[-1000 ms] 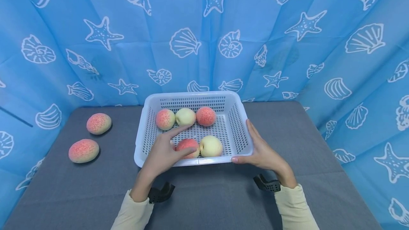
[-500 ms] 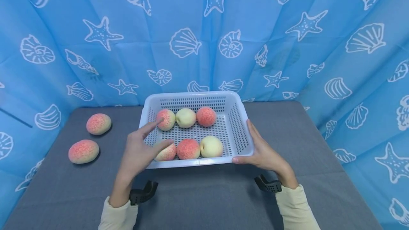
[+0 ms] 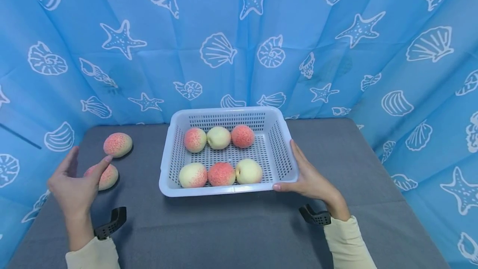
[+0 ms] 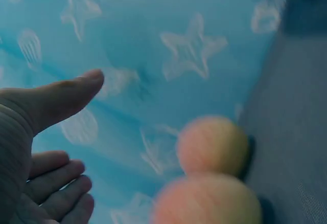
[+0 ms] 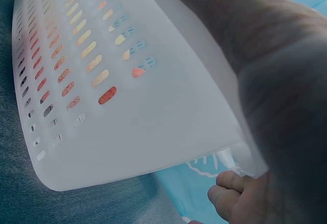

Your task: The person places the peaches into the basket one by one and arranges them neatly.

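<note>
My left hand [image 3: 74,192] hovers at the left of the table, thumb and fingers spread apart with nothing between them. It partly covers the nearer loose peach [image 3: 108,178] in the head view; whether it touches it cannot be told. A second loose peach [image 3: 118,144] lies just behind. In the left wrist view, both peaches appear blurred beside the hand [image 4: 46,147]. My right hand [image 3: 311,179] holds the white plastic basket [image 3: 168,152] at its right front corner, thumb on the front rim and fingers along the right side. The right wrist view shows the basket's slotted wall [image 5: 153,127] close up.
Two rows of peaches sit in the basket, including a red one [image 3: 222,174] and a pale one [image 3: 249,171] in front. A grey cloth [image 3: 231,227] covers the table. Blue seashell-print curtains [image 3: 224,24] hang behind and at both sides.
My left hand has moved out of the basket, leftward across the table to the loose peaches, uncovering the basket's front-left peach. The right hand stays on the basket.
</note>
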The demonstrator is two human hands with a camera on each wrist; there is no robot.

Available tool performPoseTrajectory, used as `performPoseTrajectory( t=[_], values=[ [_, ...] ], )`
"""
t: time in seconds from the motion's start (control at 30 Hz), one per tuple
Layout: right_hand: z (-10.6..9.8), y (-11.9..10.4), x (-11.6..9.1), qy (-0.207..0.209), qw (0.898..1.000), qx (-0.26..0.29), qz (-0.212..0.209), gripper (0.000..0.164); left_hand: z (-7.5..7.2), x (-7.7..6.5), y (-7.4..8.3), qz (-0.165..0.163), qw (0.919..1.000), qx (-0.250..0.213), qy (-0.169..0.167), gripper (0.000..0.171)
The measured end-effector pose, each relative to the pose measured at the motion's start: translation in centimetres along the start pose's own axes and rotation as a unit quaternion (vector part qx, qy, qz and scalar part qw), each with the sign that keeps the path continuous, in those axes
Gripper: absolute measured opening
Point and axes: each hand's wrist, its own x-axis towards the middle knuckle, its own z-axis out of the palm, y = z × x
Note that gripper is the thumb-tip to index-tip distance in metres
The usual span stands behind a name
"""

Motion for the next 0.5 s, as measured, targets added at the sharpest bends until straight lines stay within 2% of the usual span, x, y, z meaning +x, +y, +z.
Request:
performPoseTrajectory(
  t=[0.1,0.2,0.37,0.5],
  values=[
    [0.0,0.1,-0.1,0.002,1.000,0.001,-0.001,0.136,-0.5,0.3,-1.9,-0.050,0.9983,0.020,0.022,0.078],
    [-0.1,0.1,-0.1,0.002,1.000,0.004,-0.001,0.136,-0.8,0.3,-3.6,-0.108,0.9927,0.048,0.021,0.085],
    [-0.1,0.1,0.0,0.003,1.000,0.005,0.000,0.136,-1.0,0.2,-5.9,-0.205,0.9762,0.071,-0.010,0.098],
    [-0.2,0.0,-0.1,0.005,1.000,0.002,0.001,0.136,-0.8,0.4,-6.8,-0.278,0.9589,0.042,-0.034,0.102]
  ],
)
